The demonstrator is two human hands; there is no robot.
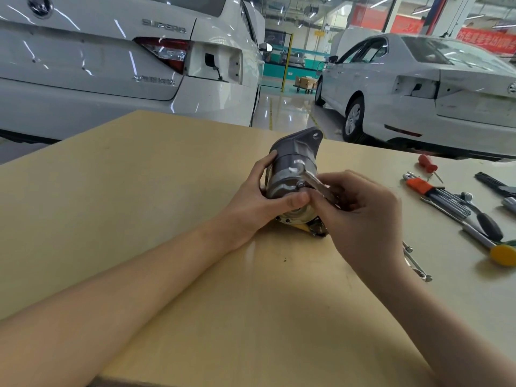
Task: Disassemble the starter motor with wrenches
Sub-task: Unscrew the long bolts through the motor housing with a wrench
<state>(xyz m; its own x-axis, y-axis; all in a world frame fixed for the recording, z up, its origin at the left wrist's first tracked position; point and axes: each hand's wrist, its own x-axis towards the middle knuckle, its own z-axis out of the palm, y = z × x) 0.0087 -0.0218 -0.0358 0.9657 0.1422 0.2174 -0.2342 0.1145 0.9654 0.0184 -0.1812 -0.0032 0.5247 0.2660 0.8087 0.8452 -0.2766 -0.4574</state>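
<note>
Starter motor [290, 174] lies mid-tabletop [139, 191], toward the far edge, and is gripped around its housing by the left hand [257, 199]. Wrench [315, 181], pinched in the right hand [360, 210], is seated on a rear-end bolt. Two long bolts [416, 261] lie at the right edge; the housing is judged not yet separated.
</note>
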